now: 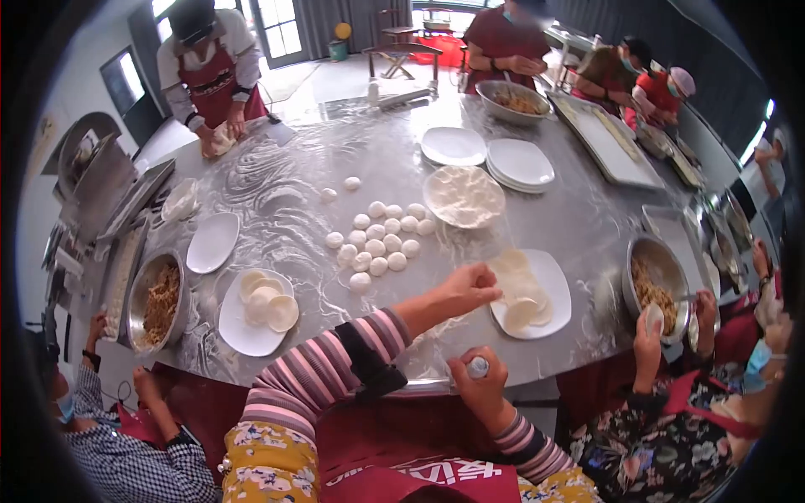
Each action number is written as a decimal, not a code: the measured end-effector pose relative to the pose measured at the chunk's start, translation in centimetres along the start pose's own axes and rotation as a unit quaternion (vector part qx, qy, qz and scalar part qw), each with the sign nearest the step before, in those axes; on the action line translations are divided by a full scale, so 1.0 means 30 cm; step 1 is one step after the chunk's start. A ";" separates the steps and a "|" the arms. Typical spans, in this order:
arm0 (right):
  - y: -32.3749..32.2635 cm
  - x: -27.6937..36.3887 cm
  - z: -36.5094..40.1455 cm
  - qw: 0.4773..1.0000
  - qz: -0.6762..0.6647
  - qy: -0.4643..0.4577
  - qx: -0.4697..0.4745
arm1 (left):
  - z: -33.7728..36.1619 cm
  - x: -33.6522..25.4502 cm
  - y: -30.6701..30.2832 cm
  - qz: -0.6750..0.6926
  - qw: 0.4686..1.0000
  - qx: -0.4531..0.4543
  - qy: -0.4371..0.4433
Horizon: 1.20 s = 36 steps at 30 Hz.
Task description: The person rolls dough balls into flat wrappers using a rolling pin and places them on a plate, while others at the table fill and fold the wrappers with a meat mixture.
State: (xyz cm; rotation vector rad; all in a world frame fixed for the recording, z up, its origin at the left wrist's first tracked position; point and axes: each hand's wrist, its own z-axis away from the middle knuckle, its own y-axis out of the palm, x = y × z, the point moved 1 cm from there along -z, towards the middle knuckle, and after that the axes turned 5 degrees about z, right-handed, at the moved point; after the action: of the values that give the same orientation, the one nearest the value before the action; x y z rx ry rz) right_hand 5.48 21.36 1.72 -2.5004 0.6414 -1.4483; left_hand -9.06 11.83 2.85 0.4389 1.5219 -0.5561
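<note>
My left hand (464, 292) reaches across to the right, fingers pinched together at the left edge of a white plate (560, 295). Its fingertips are beside thin round dough wrappers (521, 312), which overlap on that plate. One wrapper (511, 270) stretches past the plate's upper-left rim. Whether the fingertips still grip dough is hidden. Close to the table's front edge, my right hand (485, 387) is wrapped round a rolling pin (478, 367), seen almost end-on. Several small dough balls (375, 246) lie floured in the middle of the table, left of a plate of flour (464, 197).
Another plate of wrappers (268, 306) lies at left, near a filling bowl (159, 306). A second filling bowl (656, 289) stands at right, where a co-worker's hand (647, 344) holds dough. Stacked plates (520, 163) sit farther back. Across the table a person (210, 75) handles dough.
</note>
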 end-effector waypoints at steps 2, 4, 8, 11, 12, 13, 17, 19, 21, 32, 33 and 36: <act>-0.002 -0.005 -0.001 1.000 0.015 -0.011 0.001 | -0.021 0.084 -0.110 -0.121 0.980 -0.161 0.007; -0.005 -0.019 0.003 1.000 -0.003 -0.010 0.016 | 0.043 0.076 -0.272 -0.338 0.899 -0.279 0.021; 0.008 -0.035 -0.023 1.000 -0.011 -0.020 0.019 | 0.159 0.150 -0.665 -0.449 0.797 -0.399 -0.058; 0.017 -0.053 -0.050 0.999 0.000 -0.010 0.038 | 0.176 0.173 -0.875 -0.428 0.786 -0.423 -0.139; 0.022 -0.063 -0.054 0.999 0.001 -0.012 0.041 | 0.166 0.200 -0.928 -0.414 0.787 -0.433 -0.149; 0.026 -0.074 -0.058 0.999 0.004 -0.010 0.044 | 0.146 0.233 -0.971 -0.412 0.788 -0.433 -0.146; 0.042 -0.073 -0.088 0.998 -0.008 0.005 0.057 | 0.020 0.305 -1.049 -0.390 0.818 -0.408 -0.114; 0.038 -0.069 -0.107 0.997 -0.017 0.009 0.076 | -0.054 0.271 -1.024 -0.426 0.820 -0.368 -0.108; 0.045 -0.078 -0.113 0.996 -0.034 0.030 0.082 | -0.137 0.234 -1.011 -0.417 0.849 -0.313 -0.087; 0.060 -0.068 -0.119 0.996 -0.039 0.041 0.072 | -0.176 0.130 -0.497 -0.524 0.849 -0.060 -0.023; 0.059 -0.069 -0.112 0.997 -0.038 0.036 0.062 | -0.144 0.126 -0.468 -0.535 0.844 -0.031 0.011; 0.053 -0.046 -0.115 0.999 -0.031 0.009 0.040 | -0.035 0.124 -0.386 -0.552 0.833 0.017 0.038</act>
State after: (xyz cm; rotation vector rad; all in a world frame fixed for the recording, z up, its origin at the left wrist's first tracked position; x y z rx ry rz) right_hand 1.48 20.75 1.82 -2.4701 0.5040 -1.4875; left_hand -16.88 2.91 -0.03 -0.4817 1.7537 -1.4671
